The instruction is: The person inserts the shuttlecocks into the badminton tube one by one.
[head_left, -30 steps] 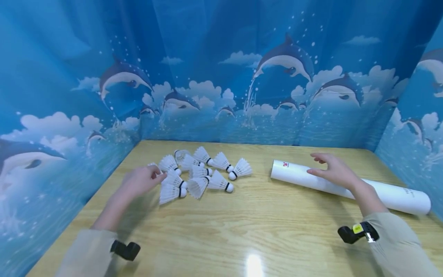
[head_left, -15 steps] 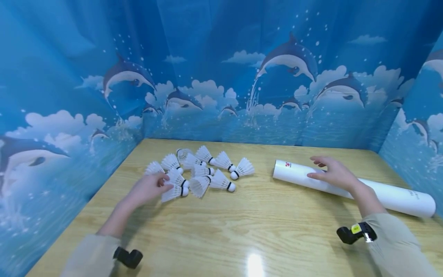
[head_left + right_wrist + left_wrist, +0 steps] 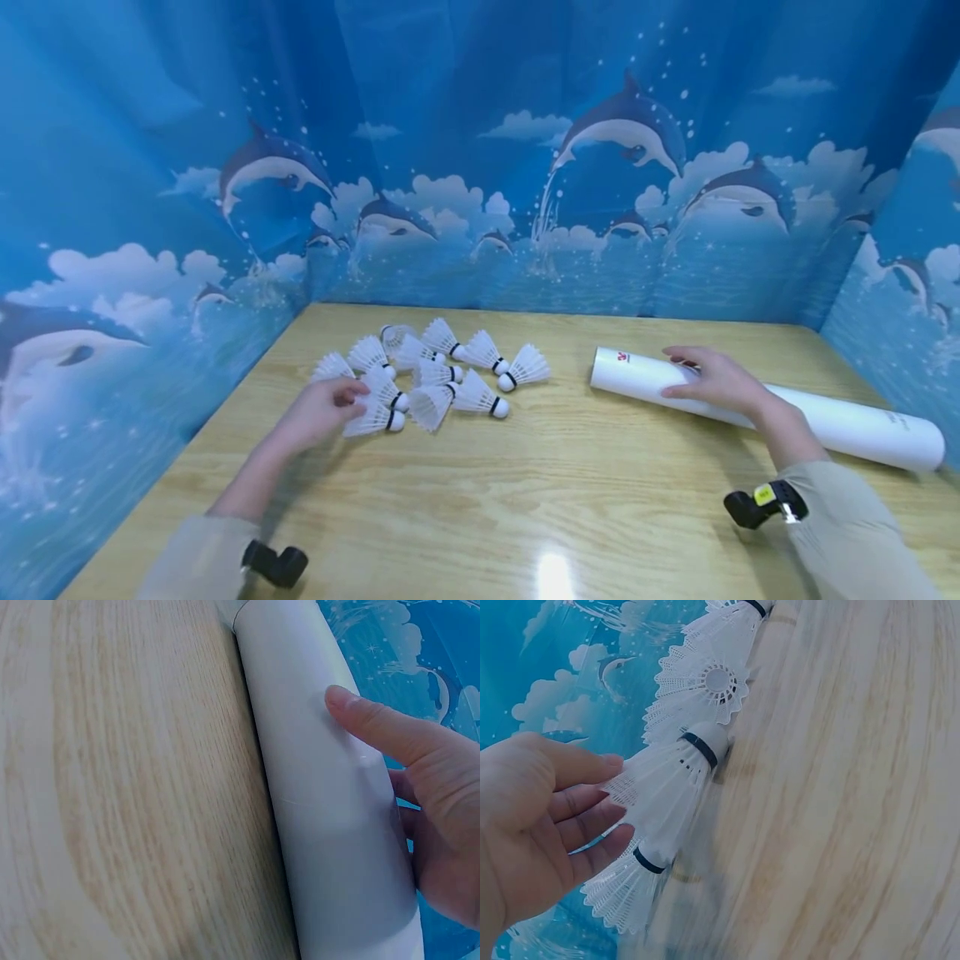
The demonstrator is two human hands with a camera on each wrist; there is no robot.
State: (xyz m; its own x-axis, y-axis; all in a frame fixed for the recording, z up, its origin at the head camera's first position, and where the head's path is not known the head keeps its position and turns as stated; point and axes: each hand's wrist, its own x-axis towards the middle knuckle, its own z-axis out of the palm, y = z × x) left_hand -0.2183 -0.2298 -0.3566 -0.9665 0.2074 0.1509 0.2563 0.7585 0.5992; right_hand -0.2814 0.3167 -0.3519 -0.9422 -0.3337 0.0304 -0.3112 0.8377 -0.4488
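Several white shuttlecocks with dark bands lie clustered at the back left of the table. My left hand point(image 3: 324, 410) is at the near-left edge of the cluster, fingers loosely bent. Its thumb and fingertips are right at the skirt of the front shuttlecock point(image 3: 667, 787), whose cork points away from the palm. A long white tube point(image 3: 847, 421) with a small red mark near its left end lies at the right. My right hand point(image 3: 718, 385) grips it from above, thumb point(image 3: 367, 720) along the near side and fingers round the far side, partly hidden behind the tube.
The wooden table point(image 3: 465, 508) ends at a blue curtain point(image 3: 480, 167) printed with dolphins and clouds, at the back and both sides. Another shuttlecock point(image 3: 527, 367) marks the cluster's right end. Black cameras point(image 3: 276, 564) are strapped at both wrists.
My right hand has lowered onto the tube and moved slightly left. My left hand has drawn back a little from over the shuttlecocks, uncovering the leftmost one. The shuttlecocks and tube stay in place.
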